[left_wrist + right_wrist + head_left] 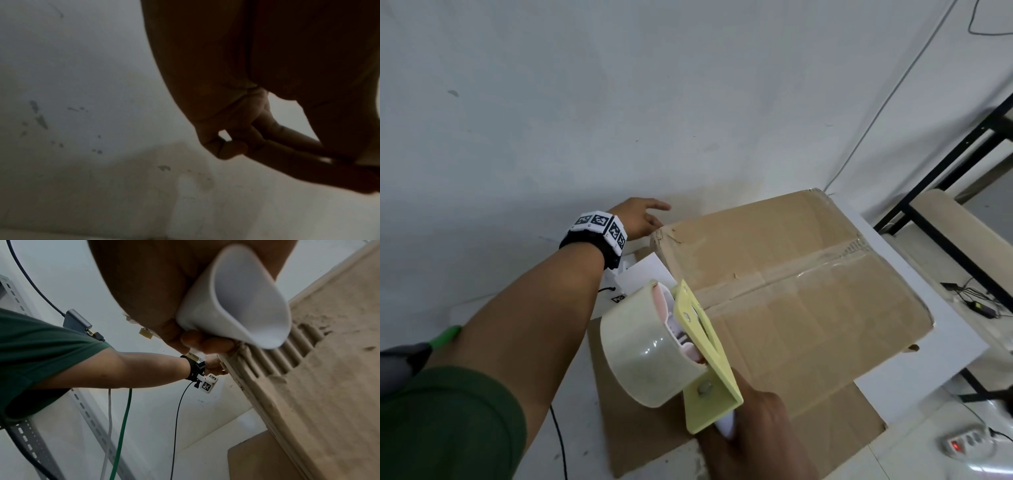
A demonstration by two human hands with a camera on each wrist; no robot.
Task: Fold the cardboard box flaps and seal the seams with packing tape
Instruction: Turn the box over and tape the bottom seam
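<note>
A brown cardboard box (791, 291) lies with its top flaps folded shut, and clear tape (825, 260) runs along the middle seam. My right hand (750, 431) grips the white handle (242, 301) of a yellow tape dispenser (705, 349). The dispenser carries a clear tape roll (643, 353), and its head is at the near-left end of the seam. My left hand (650, 216) reaches to the box's far-left corner with fingers extended and holds nothing. In the right wrist view this left hand (213, 366) touches the box's edge beside the corrugated side (329, 386).
The box sits on a white tabletop (945, 329), with a flat cardboard sheet (647, 438) under its near side. A black-framed table (945, 178) stands to the right. A power strip (962, 442) lies on the floor. Cables (121, 426) hang by a slotted metal rail (90, 415).
</note>
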